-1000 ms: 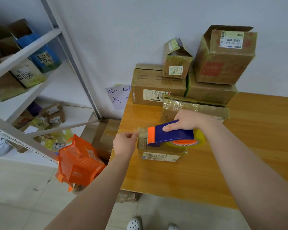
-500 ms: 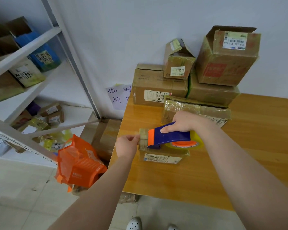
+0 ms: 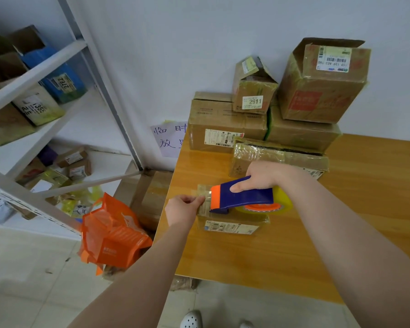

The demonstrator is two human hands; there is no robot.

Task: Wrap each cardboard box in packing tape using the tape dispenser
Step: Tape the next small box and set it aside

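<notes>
Shelf (image 3: pixel 45 65) holds parcels (image 3: pixel 64 81); left hand (image 3: pixel 182 209) pinches tape (image 3: pixel 202 194), right hand (image 3: pixel 263 176) grips dispenser (image 3: pixel 244 197)

A blue and orange tape dispenser (image 3: pixel 242 196) is seen; brown boxes (image 3: pixel 225 121) are stacked on an orange-brown wood-grain counter (image 3: pixel 341 221).

Head view looks forward and steeply down, close over the table (image 3: pixel 246 256) corner

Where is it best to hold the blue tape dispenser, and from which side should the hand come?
Grip the tape dispenser by its blue body, coming from above, as the right hand does now. Its orange cutter end points left, where the left hand pinches the tape end, and the roll fills the right end.
</notes>
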